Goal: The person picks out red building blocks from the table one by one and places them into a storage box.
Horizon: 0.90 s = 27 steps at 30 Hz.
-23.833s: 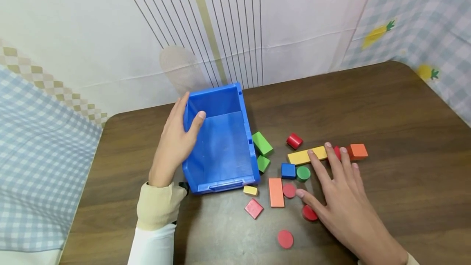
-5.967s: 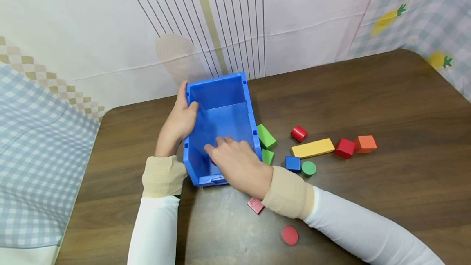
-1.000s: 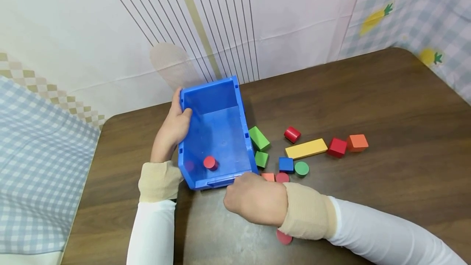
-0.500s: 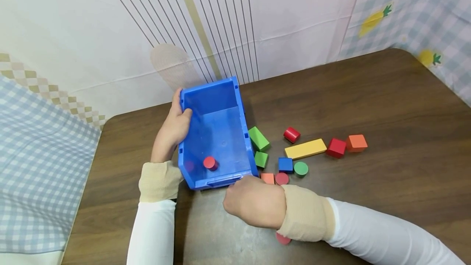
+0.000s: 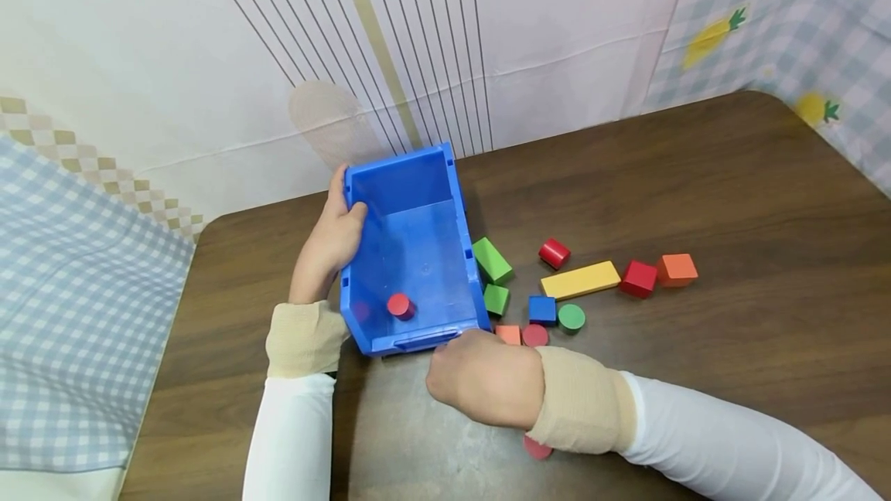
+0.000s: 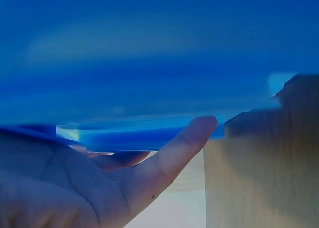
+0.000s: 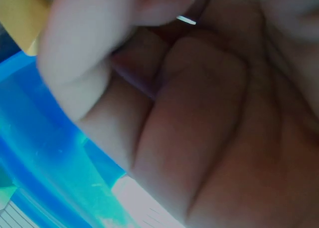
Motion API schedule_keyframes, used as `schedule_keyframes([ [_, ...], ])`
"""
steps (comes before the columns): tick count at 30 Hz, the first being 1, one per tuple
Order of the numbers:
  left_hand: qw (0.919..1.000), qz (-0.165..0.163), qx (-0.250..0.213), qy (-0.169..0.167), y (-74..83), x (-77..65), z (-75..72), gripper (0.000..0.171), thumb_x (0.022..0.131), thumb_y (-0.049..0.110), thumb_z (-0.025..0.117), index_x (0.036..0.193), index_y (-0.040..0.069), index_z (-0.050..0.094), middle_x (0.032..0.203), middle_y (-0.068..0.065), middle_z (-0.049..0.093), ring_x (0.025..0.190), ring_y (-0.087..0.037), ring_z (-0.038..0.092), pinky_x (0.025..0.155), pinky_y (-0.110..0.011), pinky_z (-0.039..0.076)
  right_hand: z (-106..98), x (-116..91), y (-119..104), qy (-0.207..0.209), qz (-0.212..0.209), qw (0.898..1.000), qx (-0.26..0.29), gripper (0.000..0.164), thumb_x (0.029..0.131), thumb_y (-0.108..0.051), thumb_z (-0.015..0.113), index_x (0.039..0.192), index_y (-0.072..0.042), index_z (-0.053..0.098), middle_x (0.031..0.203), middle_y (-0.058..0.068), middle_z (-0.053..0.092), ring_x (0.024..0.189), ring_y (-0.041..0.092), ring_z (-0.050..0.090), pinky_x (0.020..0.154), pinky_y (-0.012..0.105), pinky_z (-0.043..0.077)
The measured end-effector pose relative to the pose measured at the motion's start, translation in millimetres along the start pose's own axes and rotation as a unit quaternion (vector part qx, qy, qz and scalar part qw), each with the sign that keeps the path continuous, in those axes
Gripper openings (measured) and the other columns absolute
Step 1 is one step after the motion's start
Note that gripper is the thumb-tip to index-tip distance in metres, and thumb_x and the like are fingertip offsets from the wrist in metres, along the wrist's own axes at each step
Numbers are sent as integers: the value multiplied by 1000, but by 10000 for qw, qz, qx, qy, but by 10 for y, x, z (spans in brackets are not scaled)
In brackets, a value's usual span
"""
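In the head view a blue open bin (image 5: 425, 253) stands on the table with a red cylinder (image 5: 400, 306) inside, near its front left. My left hand (image 5: 330, 238) grips the bin's left wall, thumb over the rim and fingers outside; the left wrist view shows the thumb (image 6: 184, 143) against the blue plastic. Just outside the bin's front right corner, my right hand (image 5: 483, 377) is low over the table, fingers curled. Its palm side fills the right wrist view, a yellow block (image 7: 25, 18) beyond one finger. Whether the curled fingers hold a block is hidden.
Right of the bin lie two green blocks (image 5: 493, 261), a red cylinder (image 5: 554, 253), a yellow bar (image 5: 581, 280), a blue block (image 5: 542, 310), a green disc (image 5: 571, 318), red cube (image 5: 639, 279) and orange block (image 5: 677, 270). Red discs (image 5: 535, 335) lie near my right hand.
Compared with six seconds ago, my right hand has come out of the bin to its front corner, leaving a red cylinder inside. Over the last second both hands stay nearly still.
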<state>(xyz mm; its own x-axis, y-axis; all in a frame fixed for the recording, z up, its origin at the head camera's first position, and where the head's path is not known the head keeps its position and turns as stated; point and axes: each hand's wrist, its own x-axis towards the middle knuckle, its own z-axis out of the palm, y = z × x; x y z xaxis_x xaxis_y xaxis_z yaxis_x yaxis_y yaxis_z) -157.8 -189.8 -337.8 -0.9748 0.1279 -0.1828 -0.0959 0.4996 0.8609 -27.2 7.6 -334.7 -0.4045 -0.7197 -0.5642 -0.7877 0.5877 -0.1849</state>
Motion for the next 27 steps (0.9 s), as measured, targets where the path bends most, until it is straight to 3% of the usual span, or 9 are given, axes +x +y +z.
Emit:
schedule_keyframes([
  [19, 9999, 25, 92, 61, -23, 40, 4, 71, 109, 10, 33, 169, 13, -5, 174, -17, 14, 160, -37, 17, 126, -63, 18, -51, -135, 68, 399, -518, 9971, 384, 3, 94, -21, 81, 92, -20, 79, 65, -6, 55, 59, 9, 51, 55, 19, 37],
  [27, 9999, 76, 37, 59, -13, 41, 0, 71, 109, 9, 33, 169, 14, -4, 174, -16, 16, 160, -36, 18, 126, -62, 18, -103, -196, 60, 670, -427, 9966, 208, 26, 91, -14, 81, 70, -20, 67, 56, -6, 50, 51, 9, 49, 49, 20, 34],
])
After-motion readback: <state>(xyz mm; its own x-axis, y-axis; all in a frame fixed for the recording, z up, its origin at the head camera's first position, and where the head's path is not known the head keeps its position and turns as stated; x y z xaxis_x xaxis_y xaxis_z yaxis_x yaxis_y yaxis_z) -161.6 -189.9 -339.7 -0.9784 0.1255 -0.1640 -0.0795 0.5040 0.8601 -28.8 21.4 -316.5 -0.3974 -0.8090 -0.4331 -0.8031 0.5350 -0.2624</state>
